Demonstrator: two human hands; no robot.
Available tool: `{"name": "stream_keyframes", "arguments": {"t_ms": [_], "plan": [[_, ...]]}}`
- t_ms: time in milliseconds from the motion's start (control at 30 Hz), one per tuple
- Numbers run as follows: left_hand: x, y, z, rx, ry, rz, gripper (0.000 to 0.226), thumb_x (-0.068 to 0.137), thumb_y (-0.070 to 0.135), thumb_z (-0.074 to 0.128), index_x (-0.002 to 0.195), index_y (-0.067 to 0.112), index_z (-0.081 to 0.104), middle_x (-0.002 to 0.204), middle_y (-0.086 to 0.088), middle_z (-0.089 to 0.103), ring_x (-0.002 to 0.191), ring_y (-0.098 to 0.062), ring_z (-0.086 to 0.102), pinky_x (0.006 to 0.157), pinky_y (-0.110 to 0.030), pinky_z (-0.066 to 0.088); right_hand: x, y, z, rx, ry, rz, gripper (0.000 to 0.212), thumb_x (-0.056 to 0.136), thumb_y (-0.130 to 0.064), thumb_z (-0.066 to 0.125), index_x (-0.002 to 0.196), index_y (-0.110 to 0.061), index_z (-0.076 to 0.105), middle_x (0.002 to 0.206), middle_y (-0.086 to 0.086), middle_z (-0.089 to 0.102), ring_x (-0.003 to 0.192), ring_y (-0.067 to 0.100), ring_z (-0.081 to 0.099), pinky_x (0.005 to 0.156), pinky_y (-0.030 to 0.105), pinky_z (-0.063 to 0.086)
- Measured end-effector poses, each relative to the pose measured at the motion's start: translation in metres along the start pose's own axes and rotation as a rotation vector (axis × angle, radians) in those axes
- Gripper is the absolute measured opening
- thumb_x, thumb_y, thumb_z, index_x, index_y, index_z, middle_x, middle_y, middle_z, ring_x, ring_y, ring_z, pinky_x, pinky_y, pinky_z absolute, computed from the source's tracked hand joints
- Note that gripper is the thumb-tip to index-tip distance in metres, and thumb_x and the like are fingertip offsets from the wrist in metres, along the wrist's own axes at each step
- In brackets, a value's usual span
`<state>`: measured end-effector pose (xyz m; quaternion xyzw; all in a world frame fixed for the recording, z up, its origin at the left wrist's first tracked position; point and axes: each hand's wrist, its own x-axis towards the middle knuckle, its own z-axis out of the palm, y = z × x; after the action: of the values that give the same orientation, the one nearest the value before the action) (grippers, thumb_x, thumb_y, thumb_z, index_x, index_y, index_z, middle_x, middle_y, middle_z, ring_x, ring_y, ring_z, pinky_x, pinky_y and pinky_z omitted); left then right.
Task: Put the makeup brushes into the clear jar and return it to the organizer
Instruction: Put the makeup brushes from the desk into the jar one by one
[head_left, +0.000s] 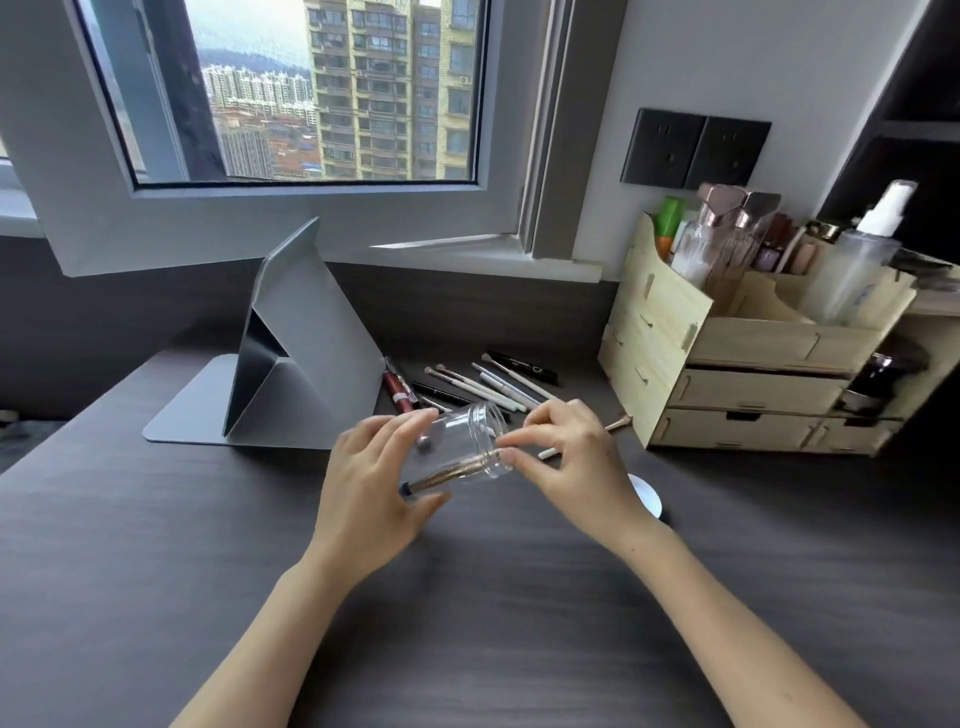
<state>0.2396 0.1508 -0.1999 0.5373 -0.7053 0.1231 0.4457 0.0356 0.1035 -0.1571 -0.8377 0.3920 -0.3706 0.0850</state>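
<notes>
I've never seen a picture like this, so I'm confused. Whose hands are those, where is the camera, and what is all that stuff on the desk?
The camera sits on a person's head, so you see their own two hands. The left hand holds a clear jar tipped on its side. The right hand is slipping a brush into its mouth. More makeup brushes lie loose on the dark desk behind. To the right stands a wooden organizer full of bottles. On the left stands a grey folding stand. A white lid peeks out behind the right hand.
</notes>
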Motion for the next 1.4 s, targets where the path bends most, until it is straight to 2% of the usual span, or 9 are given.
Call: {"name": "stream_keyframes", "arguments": {"t_ms": [100, 200, 333, 500, 600, 733, 900, 1133, 1400], "plan": [[0.0, -0.002, 0.001, 0.036, -0.034, 0.035, 0.088, 0.045, 0.023, 0.091, 0.122, 0.02, 0.049, 0.116, 0.0, 0.064, 0.107, -0.016, 0.048, 0.093, -0.029, 0.031, -0.003, 0.016, -0.004, 0.18, -0.13, 0.122, 0.015, 0.086, -0.021, 0.064, 0.096, -0.021, 0.075, 0.084, -0.01, 0.061, 0.091, 0.01, 0.051, 0.079, 0.016, 0.04], [0.0, -0.005, -0.001, 0.027, -0.02, -0.02, 0.083, 0.049, 0.025, 0.09, 0.122, 0.019, 0.052, 0.118, 0.002, 0.063, 0.107, -0.017, 0.049, 0.093, -0.029, 0.032, 0.007, 0.056, -0.008, -0.108, 0.109, 0.228, 0.02, 0.087, -0.008, 0.056, 0.095, -0.01, 0.074, 0.092, 0.005, 0.071, 0.091, 0.027, 0.06, 0.077, 0.033, 0.045], [0.003, -0.007, -0.002, 0.004, 0.018, -0.071, 0.083, 0.049, 0.023, 0.09, 0.123, 0.02, 0.05, 0.117, 0.001, 0.063, 0.107, -0.018, 0.051, 0.092, -0.033, 0.037, 0.02, 0.089, -0.015, -0.714, -0.371, 0.342, 0.027, 0.081, 0.005, 0.045, 0.1, -0.007, 0.06, 0.112, 0.011, 0.062, 0.111, 0.03, 0.052, 0.081, 0.033, 0.04], [0.003, -0.007, -0.006, -0.038, 0.068, -0.051, 0.081, 0.05, 0.016, 0.089, 0.122, 0.017, 0.053, 0.122, -0.006, 0.059, 0.112, -0.018, 0.049, 0.097, -0.02, 0.033, 0.032, 0.093, -0.014, -0.982, -0.512, -0.01, 0.019, 0.067, 0.005, 0.062, 0.075, -0.012, 0.061, 0.084, 0.01, 0.067, 0.088, 0.03, 0.059, 0.065, 0.032, 0.027], [0.003, -0.009, -0.005, -0.046, 0.081, -0.077, 0.082, 0.051, 0.015, 0.089, 0.123, 0.021, 0.051, 0.121, -0.007, 0.058, 0.109, -0.021, 0.05, 0.096, -0.021, 0.033, 0.03, 0.104, -0.013, -0.967, -0.536, -0.069, 0.029, 0.079, 0.008, 0.042, 0.096, -0.01, 0.056, 0.098, 0.007, 0.062, 0.1, 0.028, 0.052, 0.071, 0.031, 0.022], [0.003, -0.008, -0.005, -0.049, 0.08, -0.082, 0.08, 0.053, 0.017, 0.088, 0.123, 0.02, 0.051, 0.119, -0.003, 0.06, 0.111, -0.015, 0.049, 0.102, -0.042, 0.037, 0.019, 0.092, -0.029, -0.682, -0.179, 0.004, 0.009, 0.084, 0.0, 0.056, 0.083, -0.01, 0.056, 0.073, 0.007, 0.062, 0.069, 0.03, 0.055, 0.058, 0.03, 0.028], [0.003, -0.009, -0.005, -0.01, 0.077, -0.085, 0.076, 0.055, 0.027, 0.081, 0.124, 0.022, 0.05, 0.12, 0.001, 0.061, 0.113, -0.011, 0.049, 0.11, -0.042, 0.025, -0.006, 0.044, -0.065, -0.342, 0.119, -0.028, 0.004, 0.085, -0.011, 0.059, 0.083, -0.01, 0.061, 0.072, 0.004, 0.062, 0.066, 0.027, 0.057, 0.056, 0.036, 0.047], [0.002, -0.007, -0.003, 0.058, 0.037, 0.003, 0.072, 0.057, 0.036, 0.079, 0.122, 0.021, 0.053, 0.121, 0.003, 0.062, 0.113, -0.012, 0.052, 0.109, -0.043, 0.027, -0.002, -0.013, -0.024, -0.222, 0.056, -0.213, 0.029, 0.082, -0.047, 0.051, 0.075, -0.028, 0.072, 0.066, -0.009, 0.064, 0.066, 0.011, 0.058, 0.052, 0.024, 0.043], [0.003, -0.005, -0.006, 0.048, 0.11, -0.068, 0.071, 0.056, 0.037, 0.077, 0.121, 0.021, 0.053, 0.117, 0.002, 0.063, 0.109, -0.011, 0.05, 0.104, -0.037, 0.029, 0.002, -0.018, 0.004, 0.042, 0.133, -0.128, 0.036, 0.092, -0.032, 0.041, 0.091, -0.016, 0.073, 0.075, -0.008, 0.066, 0.074, 0.014, 0.063, 0.065, 0.028, 0.048]]}}
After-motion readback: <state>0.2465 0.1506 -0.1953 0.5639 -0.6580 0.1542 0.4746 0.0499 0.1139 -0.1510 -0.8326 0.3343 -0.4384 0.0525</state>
